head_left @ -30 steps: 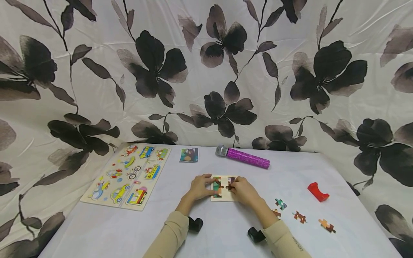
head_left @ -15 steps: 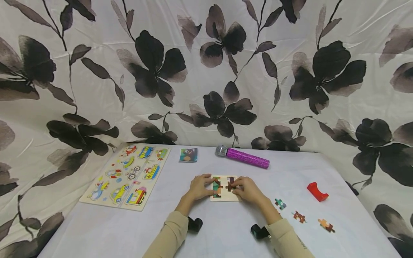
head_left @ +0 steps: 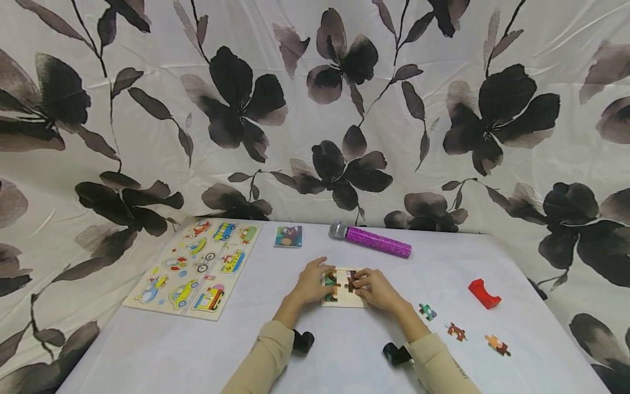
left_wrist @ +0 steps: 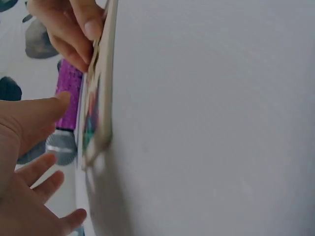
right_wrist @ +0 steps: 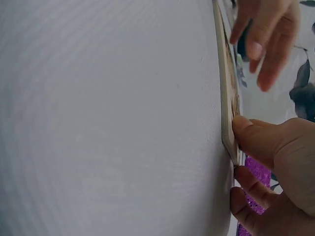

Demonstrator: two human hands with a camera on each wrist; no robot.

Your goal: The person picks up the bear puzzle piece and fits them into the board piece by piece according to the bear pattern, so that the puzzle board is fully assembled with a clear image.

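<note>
A small wooden puzzle tray lies in the middle of the table, with green and orange jigsaw pieces along its left side. My right hand pinches a dark brown jigsaw piece over the tray's right half; its fingertips cover part of the piece. In the right wrist view, the thumb lies along the top of the tray's edge. My left hand is at the tray's left side. Its fingers are spread and apart from the tray in the left wrist view, holding nothing.
Loose jigsaw pieces and a red notched block lie to the right. A purple glitter microphone and a bear picture card lie behind the tray. A large vehicle puzzle board fills the left side.
My left hand has lifted off the tray's left edge, its fingers rising. My right hand shifted slightly right early on and keeps its fingers at the dark brown piece.
</note>
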